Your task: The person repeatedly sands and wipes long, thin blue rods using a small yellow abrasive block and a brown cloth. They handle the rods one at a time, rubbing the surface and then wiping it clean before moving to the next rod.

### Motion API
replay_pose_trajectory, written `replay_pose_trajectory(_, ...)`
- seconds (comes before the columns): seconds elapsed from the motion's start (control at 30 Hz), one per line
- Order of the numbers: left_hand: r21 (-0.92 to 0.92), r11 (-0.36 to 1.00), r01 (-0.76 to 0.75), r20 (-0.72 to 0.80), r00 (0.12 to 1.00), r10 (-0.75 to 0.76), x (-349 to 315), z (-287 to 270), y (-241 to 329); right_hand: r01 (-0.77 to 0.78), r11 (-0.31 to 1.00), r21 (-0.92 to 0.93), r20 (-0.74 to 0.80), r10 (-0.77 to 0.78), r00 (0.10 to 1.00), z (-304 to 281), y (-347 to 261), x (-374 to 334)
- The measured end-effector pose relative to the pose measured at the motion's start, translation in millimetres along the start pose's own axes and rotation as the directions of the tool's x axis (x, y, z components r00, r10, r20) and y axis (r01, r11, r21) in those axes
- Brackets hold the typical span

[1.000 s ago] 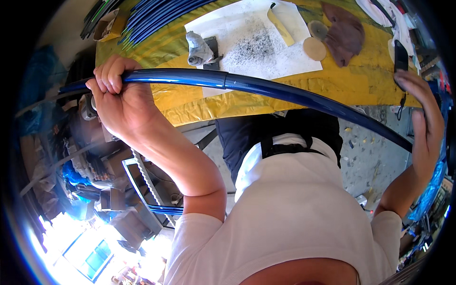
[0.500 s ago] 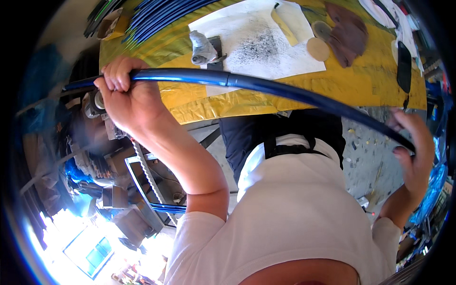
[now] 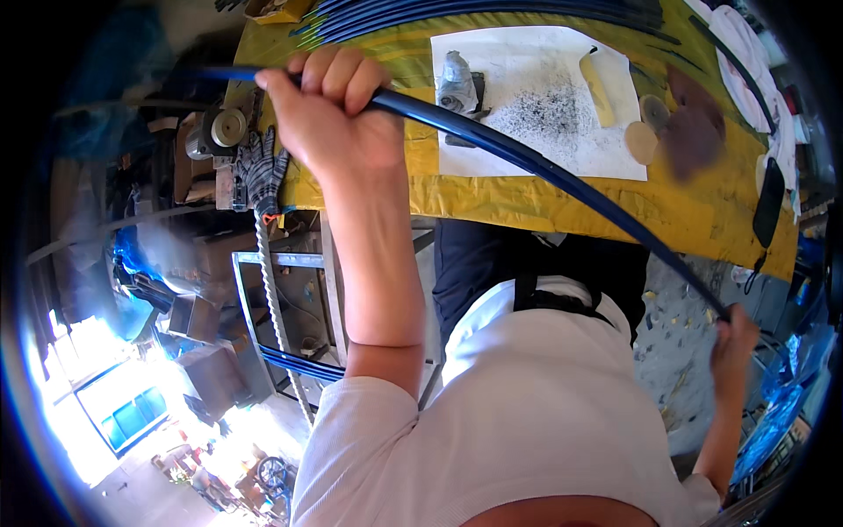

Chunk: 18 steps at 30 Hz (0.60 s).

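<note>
A long, glossy dark blue rod (image 3: pixel 544 167) runs slantwise across the front of me, above the table edge, higher at the left and lower at the right. My left hand (image 3: pixel 342 110) is closed around it toward its left part, knuckles up; the far left end goes on past the hand into a dim, blurred area. At the lower right my right hand (image 3: pixel 735 341) is closed on the rod's other end, its fingertips partly hidden. Behind the rod, a white sheet (image 3: pixel 483 61) strewn with dark specks lies on the yellow-covered table (image 3: pixel 369 193).
Several similar blue rods (image 3: pixel 492 13) lie along the table's far side. On the sheet sit a grey wrapped tube (image 3: pixel 456 83) and a yellow strip (image 3: pixel 597 88); round discs (image 3: pixel 640 142) and a brown cloth (image 3: pixel 694 132) are nearby. A grey glove (image 3: pixel 262 171) hangs at left beside a motor (image 3: pixel 218 132).
The rod has tilted more steeply, its right end lower. My right hand, loosely curled with fingers apart before, has moved down and closed on the end. My view has shifted left.
</note>
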<state>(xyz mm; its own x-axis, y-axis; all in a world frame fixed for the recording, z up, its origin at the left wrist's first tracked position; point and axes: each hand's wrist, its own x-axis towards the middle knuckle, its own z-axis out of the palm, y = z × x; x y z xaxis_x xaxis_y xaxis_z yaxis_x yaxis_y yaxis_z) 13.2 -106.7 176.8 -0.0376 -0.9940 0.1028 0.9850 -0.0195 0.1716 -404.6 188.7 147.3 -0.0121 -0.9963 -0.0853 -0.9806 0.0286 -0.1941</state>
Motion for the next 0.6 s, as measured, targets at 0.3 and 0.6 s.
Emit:
replay_pose_trajectory(0.3,-0.072,0.938,0.340,0.652,0.727,-0.214,-30,25,-112,-0.100,0.852,0.513,0.135,0.035,0.990,-30,-84,78)
replay_pose_trajectory(0.6,0.588,0.807,0.052,0.162,0.970,-0.181,-62,33,-123,0.137,0.988,-0.067,-0.539,-0.152,0.829,-51,-40,145)
